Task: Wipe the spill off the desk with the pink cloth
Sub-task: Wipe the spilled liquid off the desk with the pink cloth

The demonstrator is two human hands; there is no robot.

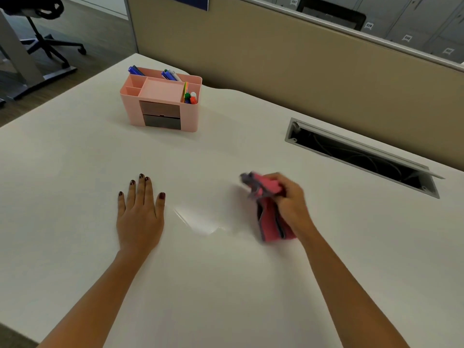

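Pink cloth (270,217) is bunched in my right hand (288,202), fingers closed round it, near the middle of the desk (226,297). My left hand (139,217) lies flat and open, holding nothing. Between them shines the spill (198,221). I should press the cloth down and sweep across it. Farther back, near the far left corner, sits a pink pen holder (160,104); a cable slot (361,154) is by the far edge.

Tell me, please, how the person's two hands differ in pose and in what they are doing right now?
The left hand lies flat on the desk, fingers spread and holding nothing; the right hand is closed around the pink cloth. The left hand looks sharp, while the right hand and cloth are blurred. The left sits left of the spill, the right on its other side. Both are bare.
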